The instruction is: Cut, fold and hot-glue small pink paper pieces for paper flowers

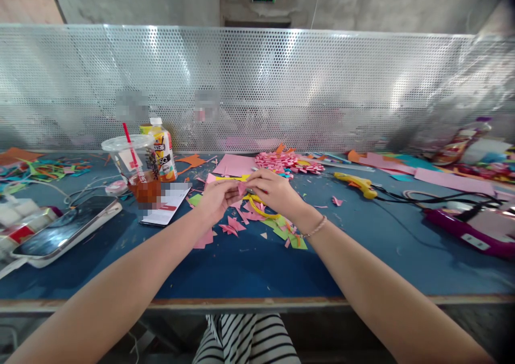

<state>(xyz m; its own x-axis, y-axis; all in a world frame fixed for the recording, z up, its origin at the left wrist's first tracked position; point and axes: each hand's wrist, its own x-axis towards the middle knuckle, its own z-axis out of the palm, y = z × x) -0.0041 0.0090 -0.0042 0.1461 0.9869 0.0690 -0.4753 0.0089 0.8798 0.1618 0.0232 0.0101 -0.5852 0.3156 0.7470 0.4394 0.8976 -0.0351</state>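
Left hand [217,199] and right hand [276,192] meet above tabletop [249,278]; fingers of both pinch small pink paper piece [242,188] between them. Below, pink scraps [232,226] and green scraps [298,242] lie scattered on tabletop.

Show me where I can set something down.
Mostly bare: the strip between paper scraps and the table's front edge, and the patch between the right forearm and the purple device. Crowded: around the left hand, right hand and cup.
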